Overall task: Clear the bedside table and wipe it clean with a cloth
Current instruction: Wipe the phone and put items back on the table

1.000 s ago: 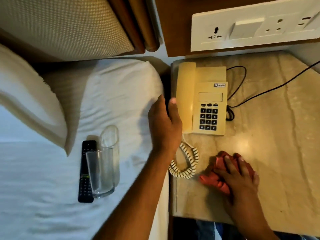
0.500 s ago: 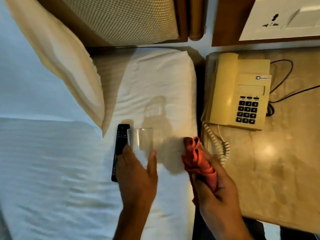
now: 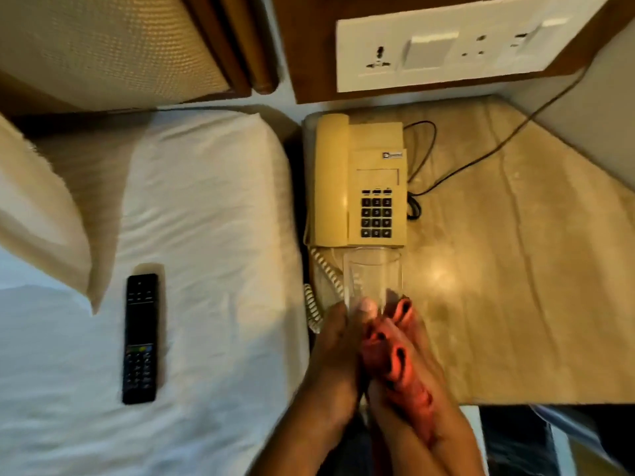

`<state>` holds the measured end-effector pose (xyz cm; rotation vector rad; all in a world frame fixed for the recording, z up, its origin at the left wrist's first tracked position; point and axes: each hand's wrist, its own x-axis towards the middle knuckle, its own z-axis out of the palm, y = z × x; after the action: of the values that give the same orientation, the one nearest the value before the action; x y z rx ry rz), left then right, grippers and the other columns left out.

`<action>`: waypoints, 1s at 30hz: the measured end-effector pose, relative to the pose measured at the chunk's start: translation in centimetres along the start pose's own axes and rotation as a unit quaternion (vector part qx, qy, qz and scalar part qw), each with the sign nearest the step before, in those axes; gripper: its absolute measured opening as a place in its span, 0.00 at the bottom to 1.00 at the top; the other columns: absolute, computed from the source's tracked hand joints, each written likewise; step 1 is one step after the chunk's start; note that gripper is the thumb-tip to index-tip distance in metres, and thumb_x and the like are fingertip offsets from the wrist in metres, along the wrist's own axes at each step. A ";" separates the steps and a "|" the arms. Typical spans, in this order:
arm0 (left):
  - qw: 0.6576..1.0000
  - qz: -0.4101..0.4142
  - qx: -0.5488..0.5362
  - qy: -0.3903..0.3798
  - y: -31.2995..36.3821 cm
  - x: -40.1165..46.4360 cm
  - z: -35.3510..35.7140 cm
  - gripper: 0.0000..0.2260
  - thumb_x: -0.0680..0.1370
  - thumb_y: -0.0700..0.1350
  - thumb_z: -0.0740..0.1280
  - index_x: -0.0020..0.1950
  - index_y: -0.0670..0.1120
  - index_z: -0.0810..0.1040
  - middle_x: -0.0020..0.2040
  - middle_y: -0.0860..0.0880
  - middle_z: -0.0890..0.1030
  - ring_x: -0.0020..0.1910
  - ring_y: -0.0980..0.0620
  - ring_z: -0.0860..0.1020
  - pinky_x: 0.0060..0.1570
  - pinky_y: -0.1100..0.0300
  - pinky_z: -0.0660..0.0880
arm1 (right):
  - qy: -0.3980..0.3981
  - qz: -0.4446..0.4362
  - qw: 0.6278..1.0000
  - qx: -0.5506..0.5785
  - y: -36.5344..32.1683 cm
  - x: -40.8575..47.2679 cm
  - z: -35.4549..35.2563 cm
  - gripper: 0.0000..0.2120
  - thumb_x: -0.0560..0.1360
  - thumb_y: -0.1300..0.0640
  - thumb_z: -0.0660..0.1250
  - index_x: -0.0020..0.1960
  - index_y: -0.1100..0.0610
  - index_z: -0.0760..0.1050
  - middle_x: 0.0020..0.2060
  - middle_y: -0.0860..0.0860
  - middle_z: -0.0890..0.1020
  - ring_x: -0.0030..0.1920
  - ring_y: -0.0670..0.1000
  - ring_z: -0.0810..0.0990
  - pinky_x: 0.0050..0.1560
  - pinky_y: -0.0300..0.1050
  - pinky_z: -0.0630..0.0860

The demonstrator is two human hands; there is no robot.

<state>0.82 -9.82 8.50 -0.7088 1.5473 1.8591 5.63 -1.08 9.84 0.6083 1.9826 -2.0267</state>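
My left hand point(image 3: 335, 355) grips a clear drinking glass point(image 3: 372, 280) by its base, holding it over the front left of the marble bedside table point(image 3: 515, 269), just in front of the beige telephone point(image 3: 360, 187). My right hand point(image 3: 422, 365) sits close beside it on the right, closed around a bunched red cloth point(image 3: 388, 352). The two hands touch or nearly touch. A black remote point(image 3: 141, 338) lies on the white bed sheet to the left.
The phone's coiled cord point(image 3: 318, 293) hangs at the table's left edge. Black cables point(image 3: 481, 159) run across the table's back to the wall. A socket panel point(image 3: 439, 53) is above. A pillow point(image 3: 37, 214) and the padded headboard point(image 3: 103, 46) are at the left.
My left hand has lifted the glass off the bed and carried it right, over the table. My right hand with the cloth has shifted right to meet it. The remote stays on the bed.
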 end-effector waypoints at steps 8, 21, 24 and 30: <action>0.994 0.026 0.082 -0.060 -1.7 1.7 5.9 0.25 0.63 0.71 0.68 0.59 0.67 0.80 0.54 0.67 0.85 0.54 0.68 0.81 0.47 0.75 0.76 | 0.100 -0.037 0.982 0.154 -0.3 2.4 -8.3 0.19 0.76 0.63 0.68 0.62 0.46 0.81 0.55 0.50 0.87 0.56 0.51 0.85 0.51 0.38 0.81; 0.915 0.286 0.282 -0.030 2.7 19.7 17.7 0.34 0.67 0.42 0.77 0.70 0.42 0.69 0.69 0.42 0.75 0.69 0.47 0.74 0.72 0.47 0.71 | -0.021 -0.164 0.825 -0.541 9.5 6.5 -19.6 0.28 0.73 0.53 0.58 0.72 0.57 0.71 0.72 0.59 0.72 0.70 0.68 0.71 0.66 0.64 0.63; 0.906 0.290 0.309 -0.023 2.6 21.4 18.1 0.35 0.68 0.39 0.78 0.72 0.39 0.67 0.70 0.40 0.74 0.70 0.45 0.73 0.72 0.48 0.70 | -0.039 -0.141 0.786 -0.600 10.3 8.7 -18.4 0.34 0.69 0.52 0.56 0.75 0.55 0.70 0.73 0.57 0.73 0.74 0.66 0.65 0.69 0.68 0.57; 0.892 0.307 0.330 -0.001 1.7 22.0 17.9 0.34 0.70 0.36 0.78 0.72 0.37 0.67 0.69 0.39 0.74 0.70 0.43 0.73 0.71 0.44 0.71 | 0.041 -0.048 0.814 -0.577 11.3 9.1 -18.3 0.43 0.73 0.37 0.58 0.80 0.62 0.55 0.77 0.70 0.56 0.78 0.72 0.49 0.72 0.77 0.46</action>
<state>-15.49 10.13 -3.44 0.1225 2.4054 1.5206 4.92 17.54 -4.20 0.2752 2.7697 -0.4873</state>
